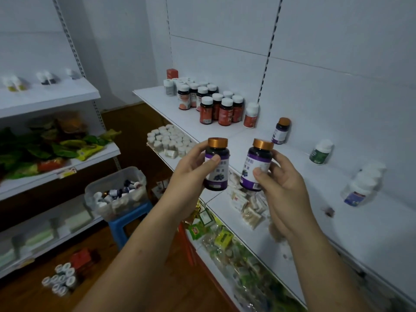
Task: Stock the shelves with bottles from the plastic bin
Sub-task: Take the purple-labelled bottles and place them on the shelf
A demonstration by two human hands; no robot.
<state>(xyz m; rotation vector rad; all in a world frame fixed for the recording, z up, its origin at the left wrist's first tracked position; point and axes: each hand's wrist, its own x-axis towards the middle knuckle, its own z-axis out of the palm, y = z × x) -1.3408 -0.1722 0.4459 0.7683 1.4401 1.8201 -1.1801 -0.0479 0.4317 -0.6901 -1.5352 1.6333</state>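
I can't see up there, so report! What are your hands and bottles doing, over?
Left hand grips one purple-label bottle. Right hand grips a second bottle. Matching bottle stands on the shelf; nothing in between.

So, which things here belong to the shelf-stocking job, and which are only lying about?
Job: left hand gripping the left bottle; right hand gripping the right bottle; plastic bin; white shelf.
Lying about: green snack packets; wrapped sweets; floor bottles.

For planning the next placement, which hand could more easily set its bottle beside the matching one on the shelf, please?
Probably the right hand: the bottle it holds sits nearer the matching bottle on the shelf; the left hand would reach across.
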